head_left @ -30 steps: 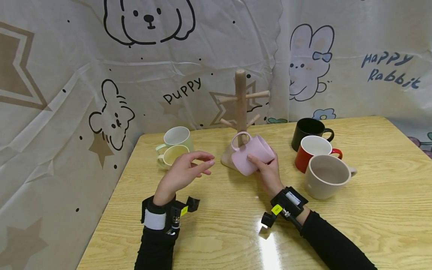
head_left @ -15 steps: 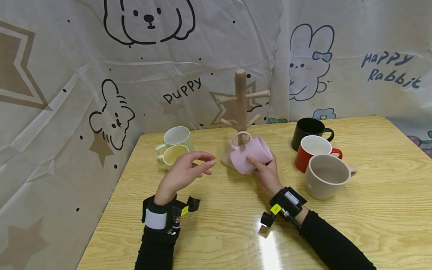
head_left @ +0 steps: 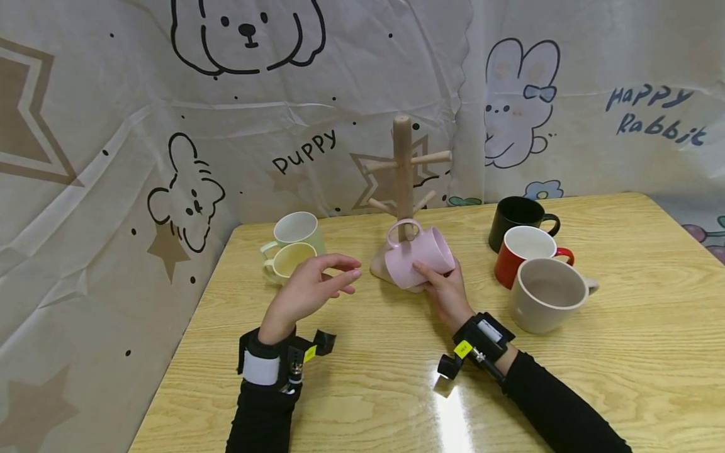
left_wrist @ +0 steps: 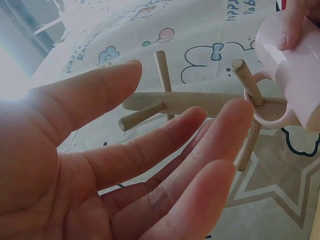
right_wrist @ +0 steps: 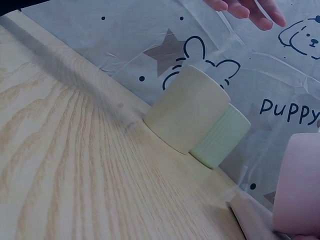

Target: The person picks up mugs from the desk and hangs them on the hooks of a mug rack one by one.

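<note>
My right hand grips a pink mug by its body, thumb on the near side. The mug is tilted, its handle up against the lower post of a wooden mug tree. In the left wrist view, a lower peg of the tree overlaps the handle; whether it passes through the loop I cannot tell. My left hand hovers left of the tree, fingers loosely bent and holding nothing. The right wrist view shows only part of the pink mug, at its right edge.
On the left of the table stand a pale green mug and a cream-yellow mug. A black mug, a red mug and a beige mug stand close together on the right. A printed cloth hangs behind.
The pink mug and my right hand have shifted slightly left and up, nearer the mug tree's post. My left hand stays almost still.
</note>
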The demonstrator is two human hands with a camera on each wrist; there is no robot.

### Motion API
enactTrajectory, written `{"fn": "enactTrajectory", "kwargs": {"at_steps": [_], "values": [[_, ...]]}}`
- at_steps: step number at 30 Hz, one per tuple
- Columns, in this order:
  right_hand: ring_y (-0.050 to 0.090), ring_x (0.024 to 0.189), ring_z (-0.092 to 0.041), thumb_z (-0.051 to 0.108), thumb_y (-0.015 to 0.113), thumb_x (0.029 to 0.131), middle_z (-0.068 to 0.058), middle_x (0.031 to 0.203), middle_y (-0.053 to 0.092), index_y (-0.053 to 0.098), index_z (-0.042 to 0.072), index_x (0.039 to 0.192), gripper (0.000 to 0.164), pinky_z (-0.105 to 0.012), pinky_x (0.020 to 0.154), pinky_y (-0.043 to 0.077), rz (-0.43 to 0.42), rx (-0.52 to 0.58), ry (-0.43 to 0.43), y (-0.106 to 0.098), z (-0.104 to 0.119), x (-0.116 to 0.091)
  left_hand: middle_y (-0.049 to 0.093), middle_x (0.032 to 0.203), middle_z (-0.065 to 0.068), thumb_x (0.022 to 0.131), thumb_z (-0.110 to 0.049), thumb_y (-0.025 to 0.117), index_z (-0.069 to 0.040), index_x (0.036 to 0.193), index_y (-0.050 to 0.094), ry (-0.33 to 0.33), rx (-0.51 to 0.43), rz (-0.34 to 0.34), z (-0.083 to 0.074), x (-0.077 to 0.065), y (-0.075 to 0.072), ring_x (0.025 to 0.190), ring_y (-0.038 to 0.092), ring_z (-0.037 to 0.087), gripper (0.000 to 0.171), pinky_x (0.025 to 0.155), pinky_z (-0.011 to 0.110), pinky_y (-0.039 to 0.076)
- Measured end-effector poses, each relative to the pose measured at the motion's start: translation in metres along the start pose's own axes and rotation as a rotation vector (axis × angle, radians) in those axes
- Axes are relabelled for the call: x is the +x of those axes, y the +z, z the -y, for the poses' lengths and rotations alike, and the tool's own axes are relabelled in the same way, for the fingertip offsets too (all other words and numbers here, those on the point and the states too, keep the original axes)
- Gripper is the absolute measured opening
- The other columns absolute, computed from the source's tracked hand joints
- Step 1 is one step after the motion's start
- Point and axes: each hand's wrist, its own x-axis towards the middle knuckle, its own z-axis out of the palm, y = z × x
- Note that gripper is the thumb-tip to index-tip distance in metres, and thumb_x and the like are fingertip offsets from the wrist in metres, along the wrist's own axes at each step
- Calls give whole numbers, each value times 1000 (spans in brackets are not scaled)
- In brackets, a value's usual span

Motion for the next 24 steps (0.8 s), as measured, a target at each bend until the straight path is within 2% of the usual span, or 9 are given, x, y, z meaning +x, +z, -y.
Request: {"fn": "enactTrajectory", "kwargs": {"at_steps": [8, 19, 24], "values": [[44, 115, -14, -6, 53, 87, 4, 119, 46, 41, 23, 130, 53, -23, 89, 47, 9, 18, 20, 0, 1, 1, 63, 112, 14, 93, -25, 55, -3, 118, 58, 2, 13, -1, -1, 0, 1, 83, 68, 19, 34, 72, 32, 54], [46, 114, -14, -1, 51, 89, 2, 120, 43, 40, 19, 124, 43, -22, 85, 48, -4, 13, 62, -1, 2, -2, 62, 114, 14, 92, -26, 55, -3, 119, 58, -5, 11, 0, 0, 0, 2, 84, 68, 21, 35, 74, 35, 54], [53, 105, -11, 2, 52, 89, 0, 117, 43, 40, 18, 121, 37, -23, 82, 49, 0, 17, 51, -2, 3, -2, 62, 114, 14, 92, -26, 55, -4, 119, 58, -5, 8, 1, 0, 1, 3, 84, 68, 21, 35, 75, 38, 53]]}}
